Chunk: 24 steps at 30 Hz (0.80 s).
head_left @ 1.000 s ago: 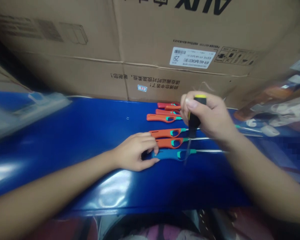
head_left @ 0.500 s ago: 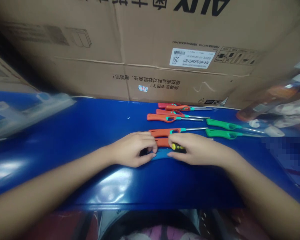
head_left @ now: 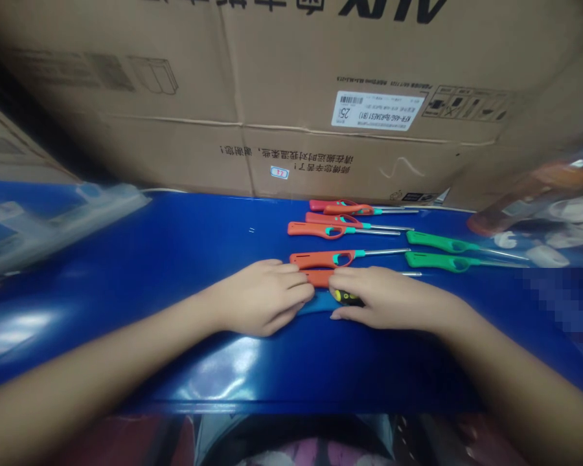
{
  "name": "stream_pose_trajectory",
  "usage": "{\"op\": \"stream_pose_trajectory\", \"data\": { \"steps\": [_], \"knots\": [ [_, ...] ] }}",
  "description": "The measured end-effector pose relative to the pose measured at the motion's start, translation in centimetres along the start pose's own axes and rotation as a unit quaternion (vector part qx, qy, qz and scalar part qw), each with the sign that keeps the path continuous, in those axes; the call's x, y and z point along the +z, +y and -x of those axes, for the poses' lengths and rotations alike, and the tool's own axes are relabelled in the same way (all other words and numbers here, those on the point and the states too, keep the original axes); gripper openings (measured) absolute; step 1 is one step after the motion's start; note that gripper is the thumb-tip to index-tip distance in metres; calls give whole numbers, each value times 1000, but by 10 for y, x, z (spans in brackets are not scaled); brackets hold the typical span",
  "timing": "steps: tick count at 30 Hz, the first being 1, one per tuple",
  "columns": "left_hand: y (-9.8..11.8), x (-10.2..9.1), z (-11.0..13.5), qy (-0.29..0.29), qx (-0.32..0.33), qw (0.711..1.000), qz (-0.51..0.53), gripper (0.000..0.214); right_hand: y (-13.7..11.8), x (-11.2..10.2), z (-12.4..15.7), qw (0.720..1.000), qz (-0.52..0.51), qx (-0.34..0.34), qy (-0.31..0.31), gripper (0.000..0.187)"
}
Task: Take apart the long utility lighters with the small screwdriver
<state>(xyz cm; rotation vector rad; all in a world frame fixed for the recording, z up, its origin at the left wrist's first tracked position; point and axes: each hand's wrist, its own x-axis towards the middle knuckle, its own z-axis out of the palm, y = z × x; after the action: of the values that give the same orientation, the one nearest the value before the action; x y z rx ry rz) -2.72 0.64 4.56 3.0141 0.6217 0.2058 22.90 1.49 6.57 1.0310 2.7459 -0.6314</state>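
Blue lighter (head_left: 320,304) and screwdriver (head_left: 346,299) both lie left-right

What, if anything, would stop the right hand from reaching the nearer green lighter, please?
Probably nothing, so yes: the nearer green lighter lies beyond the right hand on bare blue table, though that hand holds a screwdriver.

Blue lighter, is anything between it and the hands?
For the left hand, nothing visible: it covers the handle end of the blue lighter. The right hand holds a screwdriver, which seems to lie between its fingers and the lighter.
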Motion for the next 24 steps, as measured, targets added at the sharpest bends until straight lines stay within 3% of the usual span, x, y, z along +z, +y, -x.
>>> {"op": "stream_pose_trajectory", "data": {
  "steps": [11,18,24],
  "knots": [
    [-1,7,-1,20,4,999,-37,11,-1,0,-1,1000,6,0,0,24],
    [1,14,-3,77,-12,994,-77,26,-1,2,1,1000,21,-3,6,23],
    [0,11,-3,87,-5,990,-106,27,-4,0,0,1000,24,-3,6,25]
  ]
}}
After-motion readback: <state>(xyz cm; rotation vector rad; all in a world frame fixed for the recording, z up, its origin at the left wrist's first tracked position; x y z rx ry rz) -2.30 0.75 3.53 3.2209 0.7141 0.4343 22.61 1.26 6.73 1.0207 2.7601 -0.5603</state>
